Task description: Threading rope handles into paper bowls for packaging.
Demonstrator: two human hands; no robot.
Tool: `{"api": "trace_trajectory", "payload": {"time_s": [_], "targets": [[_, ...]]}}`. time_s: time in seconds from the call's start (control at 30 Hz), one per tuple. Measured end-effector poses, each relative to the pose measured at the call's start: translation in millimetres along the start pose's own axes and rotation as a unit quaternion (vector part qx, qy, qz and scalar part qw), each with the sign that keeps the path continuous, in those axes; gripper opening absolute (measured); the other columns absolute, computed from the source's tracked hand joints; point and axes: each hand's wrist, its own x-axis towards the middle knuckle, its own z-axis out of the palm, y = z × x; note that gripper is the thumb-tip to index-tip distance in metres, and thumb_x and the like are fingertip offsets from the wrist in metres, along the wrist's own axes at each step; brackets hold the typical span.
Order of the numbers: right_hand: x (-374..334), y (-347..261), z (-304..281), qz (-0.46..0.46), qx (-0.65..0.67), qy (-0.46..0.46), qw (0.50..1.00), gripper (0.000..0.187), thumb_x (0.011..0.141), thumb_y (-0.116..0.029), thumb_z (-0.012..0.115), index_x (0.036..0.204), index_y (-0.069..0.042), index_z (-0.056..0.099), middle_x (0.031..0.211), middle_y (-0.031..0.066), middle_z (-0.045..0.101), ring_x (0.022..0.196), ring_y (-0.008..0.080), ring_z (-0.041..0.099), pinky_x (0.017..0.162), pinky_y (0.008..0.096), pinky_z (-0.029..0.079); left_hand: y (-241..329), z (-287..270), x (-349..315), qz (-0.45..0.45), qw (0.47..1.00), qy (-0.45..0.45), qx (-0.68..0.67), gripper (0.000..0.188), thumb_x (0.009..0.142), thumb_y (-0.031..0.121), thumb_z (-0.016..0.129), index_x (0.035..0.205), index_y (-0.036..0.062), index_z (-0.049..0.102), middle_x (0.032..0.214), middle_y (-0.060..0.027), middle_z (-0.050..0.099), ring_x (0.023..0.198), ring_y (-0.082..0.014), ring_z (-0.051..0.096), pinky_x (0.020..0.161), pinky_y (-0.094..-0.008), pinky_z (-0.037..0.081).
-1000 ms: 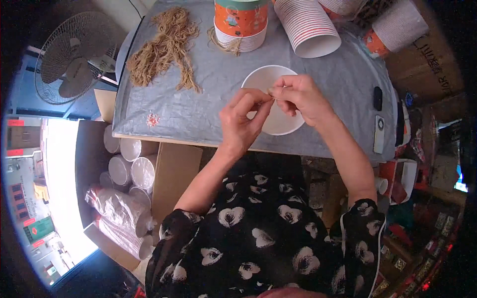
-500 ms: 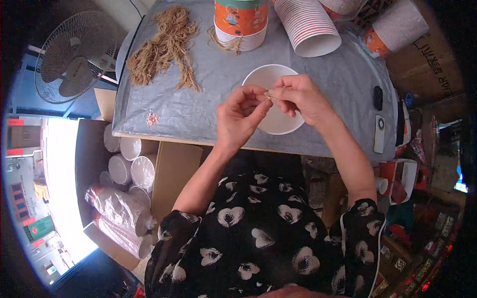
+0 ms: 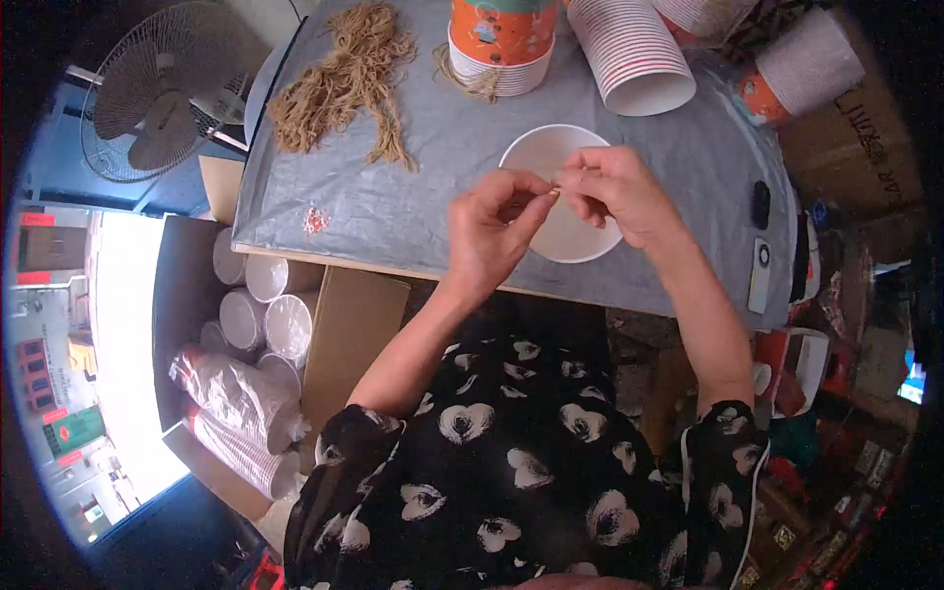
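Far upper left there's a standing fan (image 3: 162, 103) with a wire cage. Below it, on the left side, an open cardboard box (image 3: 352, 334) holds a bunch of round white tubs (image 3: 243, 320), with a plastic-wrapped stack (image 3: 231, 393) lying in there too. Moving right, a patch of red and white specks (image 3: 315, 219) sits on the grey table cover (image 3: 413, 211), and above that, upper left of centre, is a loose tangle of tan string (image 3: 344, 88).

Around the middle of the frame, the left hand (image 3: 487, 231) has thumb and fingertips pinched together on a tiny tan bit (image 3: 556, 194), honestly too small to say what it is. Top centre is an orange patterned tub (image 3: 501, 44) with white rims stacked under it and some tan strands against its side. The tiny bit is over an open white tub (image 3: 578, 241), and the right hand (image 3: 621, 195) pinches at it from the other side, its fingertips right up against the left's. Upper right, a stack of white tubs with red-lined rims (image 3: 629, 59) lies tipped over. Right edge of the table: a small black object (image 3: 760, 205) just above a flat white gadget (image 3: 759, 275).
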Motion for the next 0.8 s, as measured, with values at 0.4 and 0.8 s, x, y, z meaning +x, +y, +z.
{"api": "trace_trajectory", "payload": {"time_s": [0.4,0.8], "targets": [[-27,16,7,-0.294,-0.177,0.116,0.932,0.014,0.089,-0.003,0.07,0.102,-0.001,0.07,0.097,0.0016,0.065,0.079,0.01,0.06,0.073,0.025,0.05,19,-26,14,-0.242,0.934,-0.082,-0.252,0.013,0.093,0.005,0.073,0.102,-0.0014,0.066,0.091,-0.0091,0.073,0.085,-0.0168,0.073,0.076,-0.0276,0.06],[-29,28,19,-0.285,-0.187,0.128,0.931,0.015,0.086,0.001,0.072,0.1,0.0,0.071,0.095,0.0039,0.066,0.079,0.0113,0.061,0.071,0.0256,0.05,16,-18,11,-0.265,0.927,-0.112,-0.241,0.015,0.093,0.005,0.072,0.105,-0.0006,0.068,0.095,-0.0108,0.074,0.089,-0.019,0.074,0.08,-0.0289,0.06]]}}
